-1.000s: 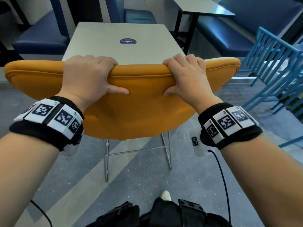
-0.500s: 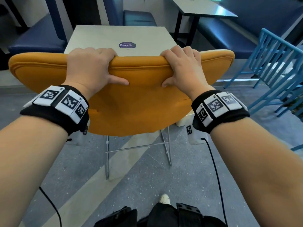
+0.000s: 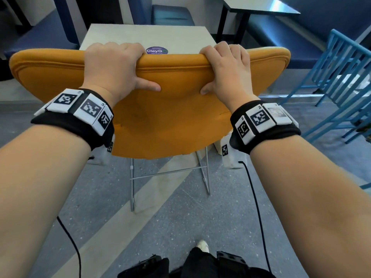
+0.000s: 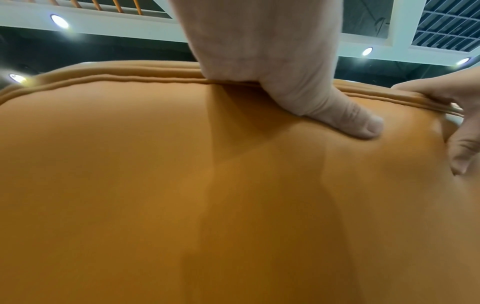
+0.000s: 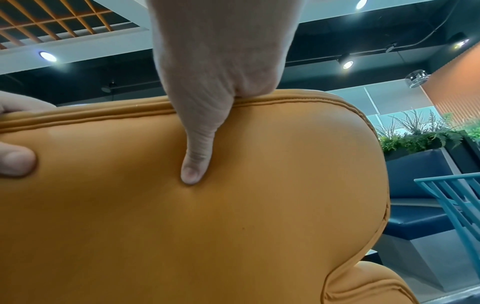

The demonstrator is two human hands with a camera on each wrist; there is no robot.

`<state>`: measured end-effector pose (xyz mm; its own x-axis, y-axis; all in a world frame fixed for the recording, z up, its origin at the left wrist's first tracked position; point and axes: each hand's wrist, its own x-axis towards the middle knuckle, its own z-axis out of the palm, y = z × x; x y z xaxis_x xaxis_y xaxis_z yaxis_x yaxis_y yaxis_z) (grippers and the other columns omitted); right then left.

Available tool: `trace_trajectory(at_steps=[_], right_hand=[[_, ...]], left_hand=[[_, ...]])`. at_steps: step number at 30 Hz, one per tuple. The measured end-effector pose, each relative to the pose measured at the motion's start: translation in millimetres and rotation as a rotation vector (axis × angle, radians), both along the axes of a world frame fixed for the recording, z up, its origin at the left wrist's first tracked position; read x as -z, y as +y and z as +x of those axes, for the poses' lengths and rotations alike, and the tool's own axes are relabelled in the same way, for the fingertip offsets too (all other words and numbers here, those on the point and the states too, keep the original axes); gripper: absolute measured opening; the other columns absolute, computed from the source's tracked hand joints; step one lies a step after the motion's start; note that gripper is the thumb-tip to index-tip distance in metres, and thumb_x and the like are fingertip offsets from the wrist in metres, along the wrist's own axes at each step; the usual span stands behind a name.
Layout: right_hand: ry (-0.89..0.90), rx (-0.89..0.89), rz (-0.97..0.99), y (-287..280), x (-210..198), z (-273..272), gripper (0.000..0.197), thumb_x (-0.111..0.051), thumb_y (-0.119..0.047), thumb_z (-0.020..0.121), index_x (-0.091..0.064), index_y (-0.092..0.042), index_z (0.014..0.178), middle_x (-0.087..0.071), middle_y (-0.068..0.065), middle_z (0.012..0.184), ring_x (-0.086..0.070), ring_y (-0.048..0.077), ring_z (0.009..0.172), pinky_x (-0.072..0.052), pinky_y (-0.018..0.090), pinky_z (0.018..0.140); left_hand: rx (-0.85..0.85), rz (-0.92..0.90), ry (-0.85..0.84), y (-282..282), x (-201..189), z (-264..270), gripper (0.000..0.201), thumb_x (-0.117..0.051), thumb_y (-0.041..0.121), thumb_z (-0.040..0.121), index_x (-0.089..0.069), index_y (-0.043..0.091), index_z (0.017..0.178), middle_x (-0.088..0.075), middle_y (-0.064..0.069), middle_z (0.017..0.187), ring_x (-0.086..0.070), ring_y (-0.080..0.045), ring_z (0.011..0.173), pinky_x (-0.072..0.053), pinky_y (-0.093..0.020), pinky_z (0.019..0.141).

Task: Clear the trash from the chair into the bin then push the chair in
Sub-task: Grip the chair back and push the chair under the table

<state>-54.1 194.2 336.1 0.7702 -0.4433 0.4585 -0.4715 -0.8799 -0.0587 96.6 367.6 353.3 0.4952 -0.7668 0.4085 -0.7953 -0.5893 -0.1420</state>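
An orange padded chair [image 3: 172, 117] on thin metal legs faces a pale table [image 3: 120, 37], its backrest towards me. My left hand [image 3: 116, 67] grips the top edge of the backrest left of centre, fingers hooked over the front, thumb pressed on the back. My right hand [image 3: 224, 67] grips the same edge further right in the same way. The wrist views show each thumb flat on the orange backrest [image 4: 182, 185] [image 5: 233, 205]. The seat is hidden behind the backrest. No trash or bin is in view.
Blue benches [image 3: 40, 39] stand beyond the table, a dark table [image 3: 257, 9] at the back right. A blue slatted chair [image 3: 341, 81] stands close on the right. Grey floor with a pale stripe [image 3: 124, 217] lies under me; cables hang from both wrists.
The chair has slid forward towards the table, its backrest now covering more of the tabletop up to the round sticker. Both hands keep the same grip.
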Motion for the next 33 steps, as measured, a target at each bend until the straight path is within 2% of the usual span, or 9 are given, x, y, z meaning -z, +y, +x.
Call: trace_trajectory(at_steps=[3, 7, 10, 22, 26, 33], right_hand=[[-0.049, 0.01, -0.01, -1.9, 4.5, 4.3, 0.065, -0.078, -0.027, 0.067, -0.046, -0.029, 0.123, -0.052, 0.003, 0.122, -0.042, 0.028, 0.119, -0.017, 0.042, 0.114], [-0.092, 0.012, -0.01, -2.6, 8.6, 2.6, 0.065, -0.078, -0.026, 0.065, -0.047, -0.029, 0.122, -0.053, 0.002, 0.121, -0.043, 0.028, 0.119, -0.013, 0.043, 0.116], [-0.112, 0.013, -0.012, -2.7, 9.7, 3.7, 0.064, -0.078, -0.027, 0.064, -0.049, -0.029, 0.121, -0.054, 0.001, 0.12, -0.044, 0.027, 0.119, -0.013, 0.042, 0.115], [-0.148, 0.029, -0.024, -1.5, 10.5, 9.7, 0.062, -0.078, -0.025, 0.066, -0.049, -0.031, 0.12, -0.056, -0.001, 0.119, -0.046, 0.026, 0.119, -0.017, 0.042, 0.113], [-0.142, 0.015, -0.018, 1.0, 11.0, 7.3, 0.064, -0.078, -0.023, 0.065, -0.049, -0.03, 0.121, -0.056, 0.0, 0.119, -0.046, 0.026, 0.118, -0.018, 0.043, 0.112], [-0.114, -0.053, -0.023, -1.5, 8.0, -0.9, 0.067, -0.08, -0.028, 0.067, -0.046, -0.031, 0.124, -0.055, 0.0, 0.122, -0.045, 0.027, 0.119, -0.02, 0.046, 0.111]], left_hand=[[-0.008, -0.016, -0.004, -2.6, 1.7, 3.5, 0.086, -0.042, 0.08, 0.064, -0.058, 0.011, 0.113, -0.069, -0.019, 0.097, -0.062, -0.04, 0.084, -0.046, -0.044, 0.075], [0.006, -0.085, 0.0, -0.7, 7.2, 5.1, 0.081, -0.05, 0.076, 0.068, -0.057, 0.013, 0.118, -0.069, -0.017, 0.105, -0.062, -0.038, 0.095, -0.043, -0.046, 0.086], [0.012, -0.11, 0.02, -0.4, 7.8, 5.3, 0.08, -0.053, 0.075, 0.067, -0.058, 0.015, 0.119, -0.069, -0.015, 0.107, -0.061, -0.037, 0.099, -0.041, -0.045, 0.089], [0.058, -0.077, -0.002, 0.0, 1.1, 17.2, 0.078, -0.05, 0.076, 0.068, -0.061, 0.016, 0.116, -0.071, -0.012, 0.109, -0.064, -0.035, 0.097, -0.044, -0.044, 0.086], [0.088, -0.083, -0.009, 2.3, 1.1, 15.9, 0.078, -0.05, 0.076, 0.069, -0.063, 0.014, 0.115, -0.072, -0.014, 0.106, -0.065, -0.036, 0.094, -0.047, -0.042, 0.081], [0.114, -0.101, -0.012, 5.6, 1.5, 9.5, 0.08, -0.047, 0.079, 0.068, -0.063, 0.015, 0.113, -0.072, -0.012, 0.105, -0.066, -0.033, 0.093, -0.047, -0.04, 0.081]])
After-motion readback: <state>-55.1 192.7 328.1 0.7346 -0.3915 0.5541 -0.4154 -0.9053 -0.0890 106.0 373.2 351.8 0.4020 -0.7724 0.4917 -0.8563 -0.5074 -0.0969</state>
